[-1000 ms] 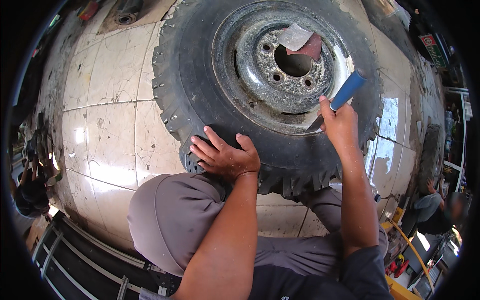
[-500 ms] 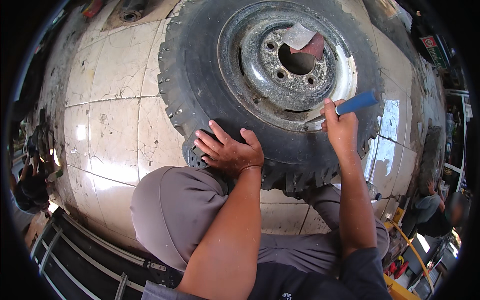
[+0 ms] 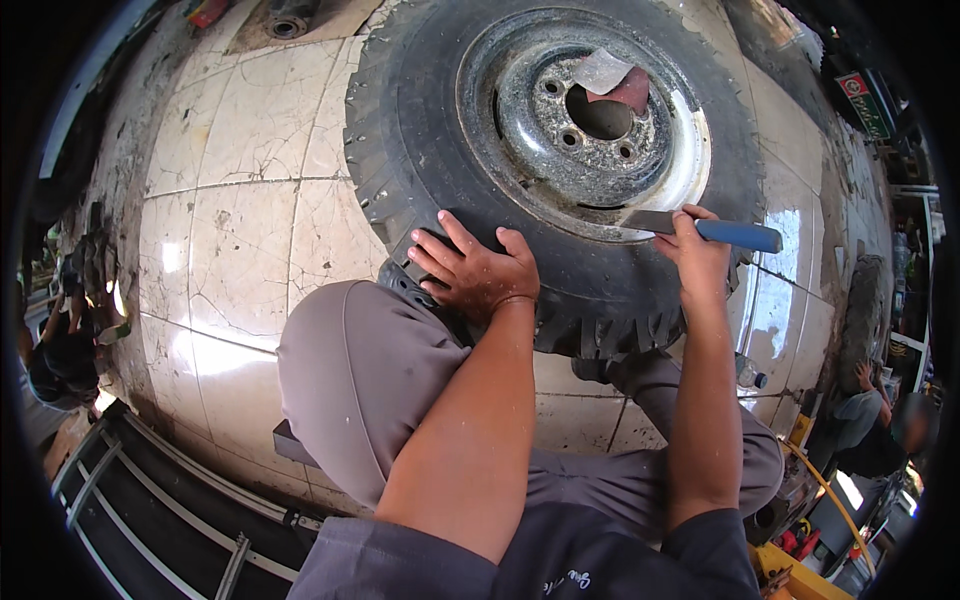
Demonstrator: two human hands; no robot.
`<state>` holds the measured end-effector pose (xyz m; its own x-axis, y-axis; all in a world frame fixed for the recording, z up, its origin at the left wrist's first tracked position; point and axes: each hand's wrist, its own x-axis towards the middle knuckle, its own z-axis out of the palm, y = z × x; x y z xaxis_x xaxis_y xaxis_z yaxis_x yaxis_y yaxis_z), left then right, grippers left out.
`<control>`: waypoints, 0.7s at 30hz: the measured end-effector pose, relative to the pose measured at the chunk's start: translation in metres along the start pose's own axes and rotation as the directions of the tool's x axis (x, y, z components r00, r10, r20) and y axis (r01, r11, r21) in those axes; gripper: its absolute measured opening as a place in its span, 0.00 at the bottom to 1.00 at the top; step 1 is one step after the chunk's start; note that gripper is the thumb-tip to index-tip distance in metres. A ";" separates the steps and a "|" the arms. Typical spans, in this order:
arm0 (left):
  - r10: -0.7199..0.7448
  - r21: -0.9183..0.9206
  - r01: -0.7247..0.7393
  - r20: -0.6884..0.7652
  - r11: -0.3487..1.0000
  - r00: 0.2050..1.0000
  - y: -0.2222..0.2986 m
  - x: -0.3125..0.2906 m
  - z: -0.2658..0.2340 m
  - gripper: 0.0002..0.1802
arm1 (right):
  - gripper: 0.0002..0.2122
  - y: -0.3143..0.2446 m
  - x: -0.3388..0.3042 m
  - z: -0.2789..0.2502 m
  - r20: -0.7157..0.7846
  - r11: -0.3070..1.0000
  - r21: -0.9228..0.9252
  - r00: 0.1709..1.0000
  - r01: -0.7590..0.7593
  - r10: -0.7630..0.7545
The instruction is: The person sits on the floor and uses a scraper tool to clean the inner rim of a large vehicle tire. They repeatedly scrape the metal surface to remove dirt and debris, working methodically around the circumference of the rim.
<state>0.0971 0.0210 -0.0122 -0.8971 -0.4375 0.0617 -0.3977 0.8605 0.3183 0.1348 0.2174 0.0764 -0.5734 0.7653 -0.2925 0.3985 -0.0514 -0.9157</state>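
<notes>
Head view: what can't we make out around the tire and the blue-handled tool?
- Tool tip: head view, hidden where it meets the rim edge.
- Tire top: cut off by the frame edge.
- Tire lower tread: hidden behind the knee and left hand.
- Right hand palm: faces away.

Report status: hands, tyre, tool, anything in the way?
Left hand flat on the tyre sidewall. Right hand grips blue-handled blade, tip at the rim edge. Person's knee against the tread; nothing blocking the blade.

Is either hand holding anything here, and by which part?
The right hand grips a blue-handled flat blade tool by its handle. The left hand holds nothing, resting flat on the tyre.
</notes>
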 end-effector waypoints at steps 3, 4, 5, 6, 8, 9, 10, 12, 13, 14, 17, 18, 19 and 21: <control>-0.009 -0.016 0.009 -0.005 1.000 1.000 0.000 0.000 0.002 0.44 | 0.15 -0.017 -0.003 -0.005 0.009 0.999 -0.013 1.000 0.030 -0.029; -0.011 -0.015 0.011 -0.004 1.000 1.000 0.000 0.000 0.001 0.44 | 0.14 -0.023 -0.002 -0.005 -0.005 0.999 -0.029 0.999 0.046 -0.046; -0.014 -0.013 0.013 -0.004 1.000 1.000 0.000 0.000 0.001 0.44 | 0.14 -0.030 0.000 -0.004 -0.018 0.997 -0.046 0.998 0.062 -0.063; -0.016 -0.010 0.016 -0.002 1.000 1.000 0.000 0.000 0.001 0.44 | 0.14 -0.033 0.002 -0.003 -0.031 0.995 -0.064 0.996 0.076 -0.078; -0.015 -0.020 0.015 -0.006 1.000 1.000 0.000 -0.001 0.001 0.44 | 0.14 -0.030 0.006 0.002 -0.038 0.993 -0.071 0.995 0.094 -0.097; -0.012 -0.029 0.012 -0.008 1.000 1.000 0.001 0.000 0.001 0.44 | 0.14 -0.028 0.008 0.004 -0.044 0.992 -0.073 0.993 0.106 -0.109; -0.013 -0.030 0.013 0.000 0.999 1.000 0.001 -0.001 0.000 0.44 | 0.13 -0.024 0.008 0.007 -0.021 0.991 -0.112 0.997 0.070 -0.073; -0.019 -0.033 0.019 0.011 0.999 1.000 0.001 -0.001 -0.002 0.44 | 0.12 -0.015 0.009 0.018 0.028 0.982 -0.189 1.000 0.004 0.002; -0.007 -0.043 0.006 -0.014 0.999 1.000 0.002 0.000 -0.001 0.44 | 0.13 -0.017 0.011 0.019 0.022 0.988 -0.149 0.999 0.035 -0.033; 0.006 -0.053 -0.008 -0.039 0.999 0.999 0.003 0.001 0.001 0.44 | 0.13 -0.019 0.015 0.018 0.013 0.992 -0.108 0.998 0.067 -0.066; 0.014 -0.048 -0.017 -0.070 0.999 0.997 -0.005 -0.002 0.006 0.44 | 0.13 -0.022 0.013 0.015 0.000 0.995 -0.019 0.995 0.097 -0.097; 0.014 -0.059 -0.019 -0.083 0.998 0.996 -0.001 -0.001 0.006 0.44 | 0.12 -0.020 0.012 0.016 0.011 0.998 -0.029 0.998 0.060 -0.060; 0.009 -0.051 -0.012 -0.061 0.999 0.998 0.001 -0.001 0.004 0.44 | 0.12 -0.013 0.012 0.017 0.021 0.999 -0.040 1.000 0.023 -0.022; -0.004 -0.025 0.003 -0.020 1.000 1.000 -0.002 -0.001 -0.001 0.44 | 0.12 -0.011 0.010 0.016 0.028 0.998 -0.033 0.998 -0.057 0.058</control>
<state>0.0988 0.0200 -0.0121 -0.8916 -0.4458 0.0793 -0.3956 0.8522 0.3424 0.1127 0.2156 0.0794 -0.5691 0.7426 -0.3531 0.4539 -0.0744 -0.8879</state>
